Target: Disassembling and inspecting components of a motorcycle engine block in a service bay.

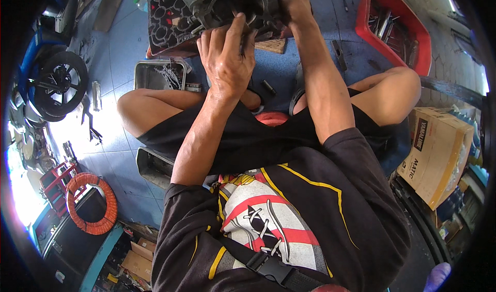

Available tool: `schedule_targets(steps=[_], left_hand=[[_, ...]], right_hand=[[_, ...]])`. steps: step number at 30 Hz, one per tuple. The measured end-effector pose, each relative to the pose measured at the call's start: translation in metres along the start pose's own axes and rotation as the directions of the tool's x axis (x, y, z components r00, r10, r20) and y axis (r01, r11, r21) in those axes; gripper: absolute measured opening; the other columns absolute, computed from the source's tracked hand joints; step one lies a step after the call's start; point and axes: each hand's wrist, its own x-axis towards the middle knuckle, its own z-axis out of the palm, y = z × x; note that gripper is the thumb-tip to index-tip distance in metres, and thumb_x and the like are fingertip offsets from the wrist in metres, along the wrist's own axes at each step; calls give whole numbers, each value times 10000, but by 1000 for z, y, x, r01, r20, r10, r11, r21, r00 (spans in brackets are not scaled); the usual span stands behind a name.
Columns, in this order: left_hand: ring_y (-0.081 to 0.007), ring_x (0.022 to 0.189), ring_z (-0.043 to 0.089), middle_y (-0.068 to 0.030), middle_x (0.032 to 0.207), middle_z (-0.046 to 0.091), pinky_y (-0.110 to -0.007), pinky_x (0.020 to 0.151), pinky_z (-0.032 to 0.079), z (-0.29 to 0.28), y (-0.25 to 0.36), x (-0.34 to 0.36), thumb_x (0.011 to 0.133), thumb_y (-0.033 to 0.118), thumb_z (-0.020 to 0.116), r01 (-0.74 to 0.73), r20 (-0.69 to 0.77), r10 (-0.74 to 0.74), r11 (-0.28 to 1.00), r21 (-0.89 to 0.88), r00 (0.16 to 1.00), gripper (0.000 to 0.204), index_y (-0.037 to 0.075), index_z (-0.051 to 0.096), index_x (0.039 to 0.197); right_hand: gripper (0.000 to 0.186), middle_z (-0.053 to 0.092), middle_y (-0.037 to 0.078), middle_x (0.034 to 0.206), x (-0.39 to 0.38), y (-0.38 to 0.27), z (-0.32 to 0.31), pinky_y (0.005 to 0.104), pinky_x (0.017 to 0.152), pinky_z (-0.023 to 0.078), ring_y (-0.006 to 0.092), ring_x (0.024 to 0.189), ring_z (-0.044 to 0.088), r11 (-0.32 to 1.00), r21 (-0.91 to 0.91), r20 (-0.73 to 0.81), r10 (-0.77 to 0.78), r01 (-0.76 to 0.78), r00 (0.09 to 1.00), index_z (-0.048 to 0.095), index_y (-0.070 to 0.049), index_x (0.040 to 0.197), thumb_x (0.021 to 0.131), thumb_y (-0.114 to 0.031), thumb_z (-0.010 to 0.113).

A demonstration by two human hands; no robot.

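Observation:
A grey metal engine casing [222, 5] with a round dark opening rests on a black crate at the top of the view. My left hand [226, 59] is at the near rim of that opening, fingers bent and the index finger reaching to its edge. Whatever those fingers pinch is hidden by the hand. My right hand [294, 4] grips the right side of the casing, its fingertips partly out of sight behind the metal.
The black crate [160, 26] has a grid of round cells. Nearby are a metal tray [142, 77] with small parts, a red bin [367, 21] of tools, a cardboard box [439, 152], an orange-wrapped ring [111, 201] and a motorcycle wheel [80, 80].

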Motion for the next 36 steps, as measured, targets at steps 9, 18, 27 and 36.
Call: schedule_targets(steps=[9, 18, 27, 36], left_hand=[[-277, 907, 595, -74, 914, 685, -387, 859, 444, -2, 2, -3, 721, 206, 819, 22, 43, -24, 998, 52, 999, 439, 73, 675, 1113], [-203, 784, 629, -146, 921, 660, -311, 684, 506, -17, -30, -12, 918, 180, 647, 327, -154, -363, 920, -219, 919, 285, -20, 603, 1116], [-211, 856, 685, -166, 1077, 663, -318, 672, 615, -2, -101, 8, 954, 82, 593, 664, 587, -590, -110, -739, 555, 322, -95, 562, 1221], [-233, 816, 699, -187, 1017, 686, -314, 639, 616, -3, -108, 13, 952, 118, 611, 715, 574, -629, -41, -698, 524, 319, -121, 597, 1163]], right_hand=[[256, 687, 44, 982, 23, 24, -22, 241, 707, 516, 137, 826, 649, 995, 100, 155, -35, 20, 987, 665, -46, 1146, 950, -208, 634], [307, 670, 72, 1083, 5, 13, -5, 285, 804, 519, 169, 939, 646, 972, 232, 196, -79, 32, 978, 610, -21, 1215, 964, -198, 601], [334, 663, 96, 1123, 8, 22, -7, 320, 819, 546, 202, 971, 656, 909, 415, 208, -115, 19, 971, 552, -7, 1269, 969, -150, 587], [291, 677, 45, 1011, 0, 11, -4, 260, 746, 511, 140, 867, 639, 986, 148, 141, -92, 71, 986, 618, -20, 1167, 952, -215, 625]])
